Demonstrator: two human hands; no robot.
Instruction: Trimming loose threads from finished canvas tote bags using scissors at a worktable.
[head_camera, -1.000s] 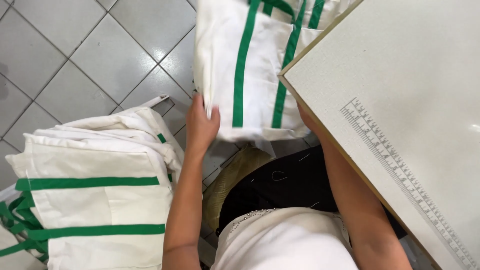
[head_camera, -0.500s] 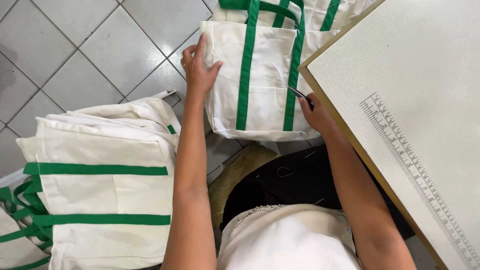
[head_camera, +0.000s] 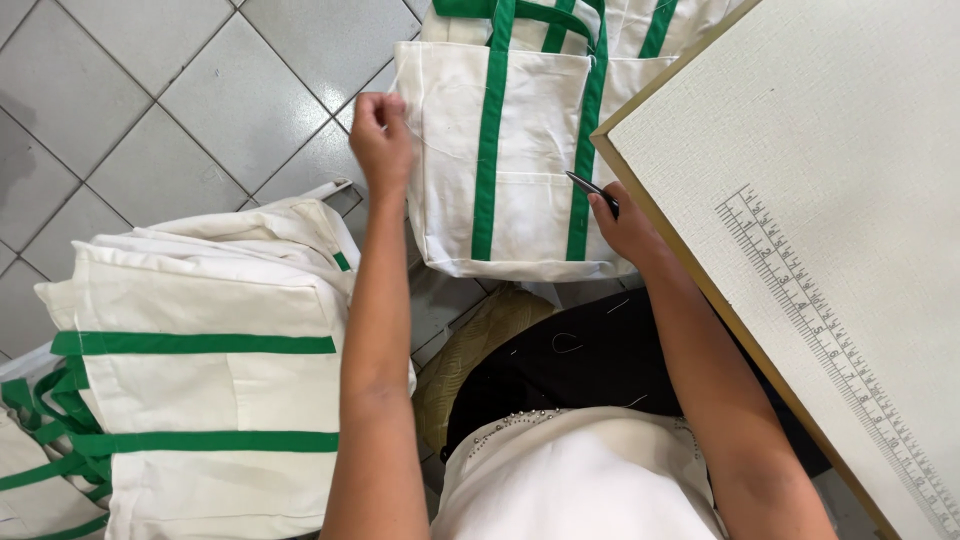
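Observation:
A white canvas tote bag (head_camera: 530, 150) with two green straps lies flat in front of me, partly over my lap. My left hand (head_camera: 380, 135) pinches the bag's left edge, fingers closed on the fabric. My right hand (head_camera: 620, 225) rests on the bag's lower right part and holds a small dark thread snipper (head_camera: 592, 190), its tip pointing up-left beside the right green strap. More bags of the same kind lie beyond it at the top.
A stack of white bags with green bands (head_camera: 200, 380) sits on the grey tiled floor (head_camera: 150, 110) at my left. A white work table (head_camera: 830, 200) with a printed ruler (head_camera: 840, 340) fills the right side. A woven seat edge (head_camera: 480, 330) shows under me.
The bag has slid toward me and lies flatter. My left hand moved from the bag's face to its left edge and closed on it. The right hand with the snipper came into full view.

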